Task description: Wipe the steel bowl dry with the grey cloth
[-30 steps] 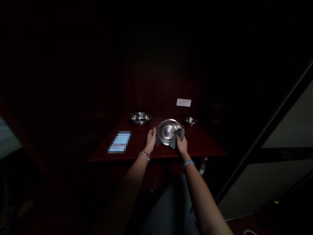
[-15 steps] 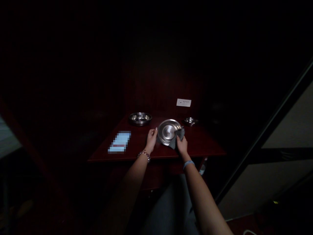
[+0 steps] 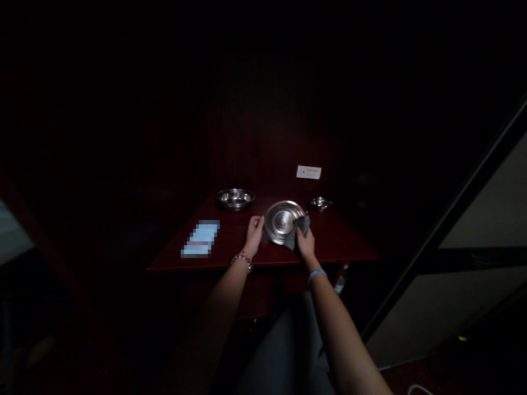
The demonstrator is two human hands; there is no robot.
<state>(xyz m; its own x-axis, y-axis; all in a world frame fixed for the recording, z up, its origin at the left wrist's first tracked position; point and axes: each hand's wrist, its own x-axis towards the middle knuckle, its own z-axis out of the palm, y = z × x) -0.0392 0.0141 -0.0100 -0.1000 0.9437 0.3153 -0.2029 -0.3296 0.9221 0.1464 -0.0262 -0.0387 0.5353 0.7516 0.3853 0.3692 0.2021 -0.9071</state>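
A round shiny metal plate [image 3: 280, 219] is tilted up above the dark red table, its hollow side facing me. At its left rim my left hand [image 3: 254, 233] is closed, the thumb and fingers pinching the edge. My right hand [image 3: 305, 244] is closed on a grey cloth [image 3: 292, 237] and presses it over the plate's lower right rim. Part of that rim is hidden by the cloth. A deeper metal bowl [image 3: 235, 206] stands at the back left of the table, and a small metal bowl [image 3: 320, 204] at the back right.
The dark red table [image 3: 181, 262] meets a dark back wall with a white socket panel [image 3: 308, 172]. A pixelated light-blue rectangle [image 3: 201, 239] lies at the left. Below the table's right edge is a bottle [image 3: 341, 281]. A pale panel [image 3: 473, 214] stands at the right.
The view has shifted very slightly. Both hands, the plate and the cloth keep almost the same places.
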